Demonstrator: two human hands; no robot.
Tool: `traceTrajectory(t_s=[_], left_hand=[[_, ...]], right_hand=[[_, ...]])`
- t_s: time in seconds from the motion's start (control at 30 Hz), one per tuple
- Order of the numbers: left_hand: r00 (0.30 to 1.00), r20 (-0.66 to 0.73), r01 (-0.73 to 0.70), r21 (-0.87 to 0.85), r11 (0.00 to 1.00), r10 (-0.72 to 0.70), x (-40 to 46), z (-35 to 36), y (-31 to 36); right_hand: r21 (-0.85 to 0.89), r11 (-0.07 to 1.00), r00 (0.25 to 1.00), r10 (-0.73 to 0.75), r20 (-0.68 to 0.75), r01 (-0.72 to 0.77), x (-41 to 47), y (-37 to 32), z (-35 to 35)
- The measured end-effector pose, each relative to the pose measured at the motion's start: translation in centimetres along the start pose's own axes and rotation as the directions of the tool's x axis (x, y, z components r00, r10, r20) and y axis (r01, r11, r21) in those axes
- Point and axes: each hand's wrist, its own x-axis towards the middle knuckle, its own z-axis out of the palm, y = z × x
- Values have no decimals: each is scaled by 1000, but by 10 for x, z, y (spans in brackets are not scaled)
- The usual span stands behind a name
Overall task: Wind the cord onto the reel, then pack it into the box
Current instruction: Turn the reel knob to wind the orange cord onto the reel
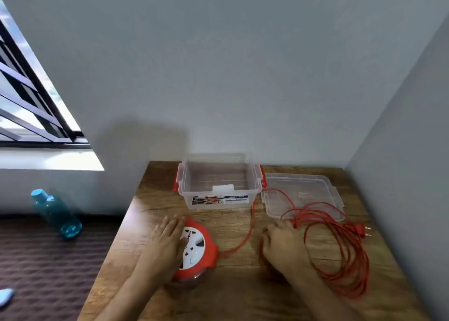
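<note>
Head view, downward (wide) — table point(233, 296) near

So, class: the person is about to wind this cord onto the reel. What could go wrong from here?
1. The cord lies in loose overlapping loops, so it may tangle or knot while being wound.
2. Part of it crosses the lid; pulling could drag the lid across the table.
3. The left hand rests flat on the reel, so the reel might slide.

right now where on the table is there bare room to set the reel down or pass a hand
Bare wood lies along the near edge of the table, between the forearms, and left of the box. The right side is crowded: loose cord spreads from the lid to the plug.
</note>
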Motion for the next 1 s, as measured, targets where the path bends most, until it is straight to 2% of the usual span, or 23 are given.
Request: traceTrajectory(t_s=[0.07,0.13,0.23,0.37,0.57,0.73,0.83,0.93,1.0], left_hand=[[997,-18,79,-81,994,-81,-4,3,-6],[991,-2,131,-116,985,-132,-9,3,-10],[986,33,164,-135,977,-161,-5,-1,-11],[978,47,206,-187,961,-201,12,-12,-12],[940,152,341,-373,863,-306,34,-28,-19],[922,239,383,-437,814,-305,42,-30,-30],[922,271,381,-490,784,-278,45,-28,-34],[908,316,417,-606,677,-276,45,-31,-32],[917,289,400,-663,633,-276,39,-35,-25]], right_hand=[[92,975,966,-212,145,200,-6,-21,3],[192,909,883,-409,229,371,-13,-47,-2],[232,846,808,-530,258,480,-4,-88,-3],[167,890,823,-456,339,424,10,-133,0],[117,937,853,-348,389,329,18,-161,9],[20,921,794,-347,499,390,15,-173,2],[49,928,814,-350,464,370,11,-176,2],[88,926,837,-370,403,367,10,-166,-4],[105,924,859,-381,343,368,7,-156,-9]])
